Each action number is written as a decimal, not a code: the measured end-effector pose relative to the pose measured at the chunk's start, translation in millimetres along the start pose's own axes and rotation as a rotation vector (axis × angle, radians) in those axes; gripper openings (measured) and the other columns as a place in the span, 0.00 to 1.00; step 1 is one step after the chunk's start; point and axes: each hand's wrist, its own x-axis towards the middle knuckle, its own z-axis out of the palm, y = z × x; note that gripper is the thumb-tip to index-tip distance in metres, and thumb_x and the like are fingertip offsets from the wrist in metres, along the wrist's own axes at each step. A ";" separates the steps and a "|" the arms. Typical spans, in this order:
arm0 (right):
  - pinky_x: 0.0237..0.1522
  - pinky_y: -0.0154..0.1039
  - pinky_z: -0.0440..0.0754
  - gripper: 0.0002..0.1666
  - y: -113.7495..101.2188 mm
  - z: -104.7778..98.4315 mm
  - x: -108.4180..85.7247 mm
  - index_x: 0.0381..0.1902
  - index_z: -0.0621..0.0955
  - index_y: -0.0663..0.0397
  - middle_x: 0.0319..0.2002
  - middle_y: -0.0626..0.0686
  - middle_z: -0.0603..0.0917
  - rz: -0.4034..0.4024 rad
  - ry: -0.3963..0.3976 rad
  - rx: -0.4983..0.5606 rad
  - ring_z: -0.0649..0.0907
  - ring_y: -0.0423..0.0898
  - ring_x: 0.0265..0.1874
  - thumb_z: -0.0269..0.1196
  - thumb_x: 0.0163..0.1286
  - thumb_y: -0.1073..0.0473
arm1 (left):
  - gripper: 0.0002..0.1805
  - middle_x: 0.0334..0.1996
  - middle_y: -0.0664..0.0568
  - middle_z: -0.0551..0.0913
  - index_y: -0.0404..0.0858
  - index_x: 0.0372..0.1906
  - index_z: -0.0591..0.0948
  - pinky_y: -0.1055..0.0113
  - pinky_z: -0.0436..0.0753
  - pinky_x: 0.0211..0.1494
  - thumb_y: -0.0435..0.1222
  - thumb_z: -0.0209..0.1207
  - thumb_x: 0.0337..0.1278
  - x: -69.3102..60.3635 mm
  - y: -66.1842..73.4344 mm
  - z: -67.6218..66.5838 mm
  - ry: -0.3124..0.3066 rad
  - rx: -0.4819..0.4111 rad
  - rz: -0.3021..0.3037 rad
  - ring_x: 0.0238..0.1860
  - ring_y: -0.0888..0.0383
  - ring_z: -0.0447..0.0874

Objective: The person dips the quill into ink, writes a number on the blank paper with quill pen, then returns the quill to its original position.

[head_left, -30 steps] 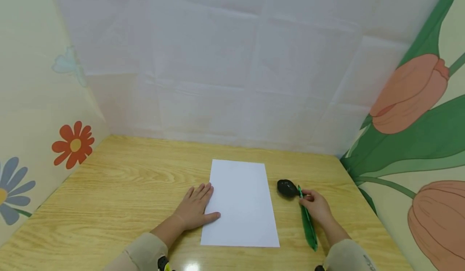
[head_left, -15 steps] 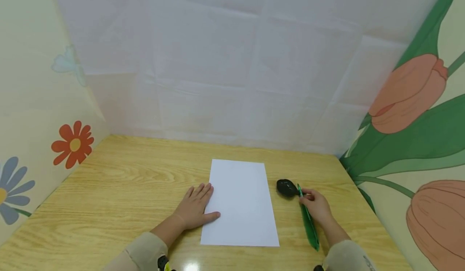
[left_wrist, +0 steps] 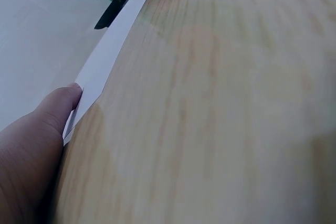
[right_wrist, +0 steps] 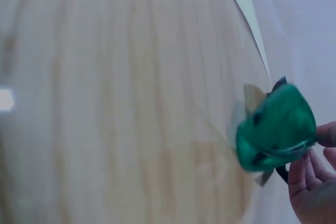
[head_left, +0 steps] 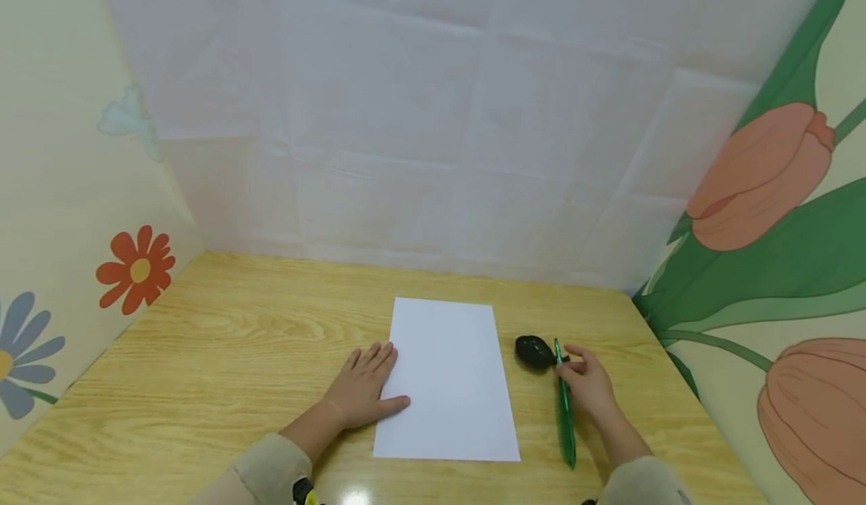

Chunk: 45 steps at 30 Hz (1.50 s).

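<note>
The green leaf-shaped pen (head_left: 565, 422) is to the right of the sheet of paper (head_left: 446, 385), its thin tip pointing toward the sheet's far side and its broad blade trailing toward the near side. The right hand (head_left: 590, 383) pinches it near the tip, with the forefinger lifted off the shaft. Compared with half a second ago, the blade has swung a little closer to the sheet and shows more edge-on, and that forefinger has come up. This suggests the pen is being turned or re-gripped rather than used: its tip stays well apart from the paper, which bears no mark that I can see.

Between the pen and the sheet lies a glossy black rounded object (head_left: 533, 351), its narrow end reaching toward the pinching fingers; whether it touches the pen I cannot tell.

At the sheet's left edge, the left hand (head_left: 361, 392) lies flat and relaxed, fingers extended, thumb resting over the paper; it grasps nothing and seems to steady the page.

Around the sheet spreads the wood-grain table (head_left: 271, 325). Beyond its far side hangs a creased white cloth (head_left: 379, 114); farther left is a painted red flower (head_left: 125, 272), farther right a painted tulip (head_left: 758, 174).
</note>
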 end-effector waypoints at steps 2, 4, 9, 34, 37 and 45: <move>0.33 0.31 0.78 0.30 -2.9 1.4 -2.5 0.68 0.67 0.63 0.49 0.69 0.82 0.000 -0.009 0.030 0.82 0.40 0.34 0.59 0.70 0.63 | 0.51 0.77 0.44 0.55 0.34 0.75 0.58 0.43 0.46 0.79 0.66 0.50 0.60 -0.2 0.1 0.0 -0.001 -0.003 -0.002 0.79 0.44 0.49; 0.33 0.32 0.79 0.30 -4.8 2.9 -3.9 0.69 0.66 0.61 0.50 0.69 0.82 -0.007 -0.021 0.058 0.82 0.41 0.35 0.58 0.71 0.63 | 0.51 0.77 0.44 0.55 0.34 0.75 0.58 0.43 0.46 0.79 0.66 0.51 0.60 -0.5 0.2 -0.2 -0.002 -0.006 -0.003 0.79 0.44 0.49; 0.34 0.32 0.79 0.29 -7.4 5.7 -6.1 0.70 0.66 0.57 0.50 0.68 0.80 -0.025 -0.039 0.100 0.81 0.43 0.37 0.55 0.72 0.65 | 0.51 0.78 0.44 0.54 0.34 0.76 0.58 0.43 0.46 0.79 0.66 0.50 0.60 -0.7 0.3 -0.5 -0.006 -0.010 -0.002 0.79 0.44 0.48; 0.43 0.35 0.80 0.25 -13.1 8.7 -8.1 0.70 0.67 0.62 0.62 0.69 0.75 -0.018 -0.106 0.177 0.82 0.47 0.43 0.41 0.78 0.65 | 0.51 0.78 0.44 0.54 0.34 0.76 0.57 0.43 0.46 0.79 0.66 0.50 0.60 -1.3 0.3 -2.2 -0.011 -0.017 0.002 0.79 0.44 0.48; 0.46 0.35 0.78 0.25 -13.8 8.2 -8.0 0.70 0.68 0.61 0.62 0.67 0.76 -0.030 -0.099 0.181 0.82 0.42 0.44 0.41 0.79 0.65 | 0.51 0.78 0.44 0.54 0.34 0.76 0.57 0.43 0.46 0.79 0.66 0.50 0.60 -1.0 0.0 -2.2 -0.008 -0.017 0.004 0.79 0.44 0.48; 0.52 0.26 0.78 0.24 -17.1 8.9 -9.5 0.67 0.72 0.60 0.60 0.63 0.80 -0.081 -0.039 0.162 0.80 0.42 0.55 0.50 0.75 0.69 | 0.51 0.78 0.44 0.55 0.34 0.76 0.57 0.43 0.45 0.79 0.66 0.51 0.60 -0.3 -1.8 0.1 -0.005 -0.018 0.003 0.79 0.45 0.48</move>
